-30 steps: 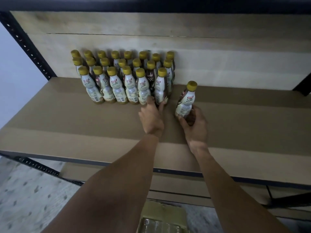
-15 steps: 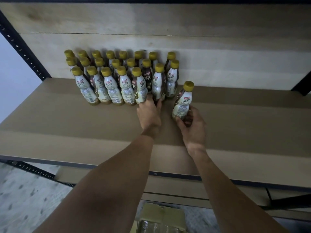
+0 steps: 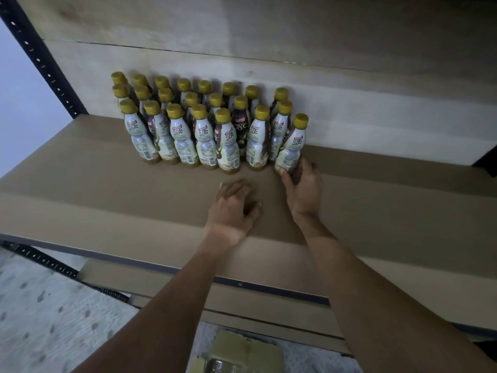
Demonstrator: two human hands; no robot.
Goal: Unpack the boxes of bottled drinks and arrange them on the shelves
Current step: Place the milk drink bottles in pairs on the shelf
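Step in hand: by the look of it, the person is setting one more bottle at the end of the front row.
Held bottle: the yellow-capped bottle (image 3: 291, 146) is at 3 o'clock of the block of bottles (image 3: 204, 130), just beside the last one in the front row. Its cap leans slightly toward 1 o'clock.
Right hand: the right hand (image 3: 302, 189) grips that bottle low down. The thumb is on the near face of the label and the fingers wrap the far side near the base. The fingers hide whether the base sits flat on the board.
Left hand: the left hand (image 3: 231, 208) is at 6 o'clock of the block, apart from every bottle. Its fingers are loosely curled and it holds nothing. Whether the fingertips touch the board cannot be told.
Shelf: the cardboard-lined shelf (image 3: 107, 197) has bare board from the held bottle out toward 3 o'clock.
How to do it well: bring the bottle upright before letting go. Slide it toward 9 o'clock until it meets its neighbour, level with the front row. Let go gently, since a knock there would likely tip the tightly packed bottles behind.
Supply: a box (image 3: 242, 354) sits on the floor at 6 o'clock of the view, with clear bottle tops showing inside.
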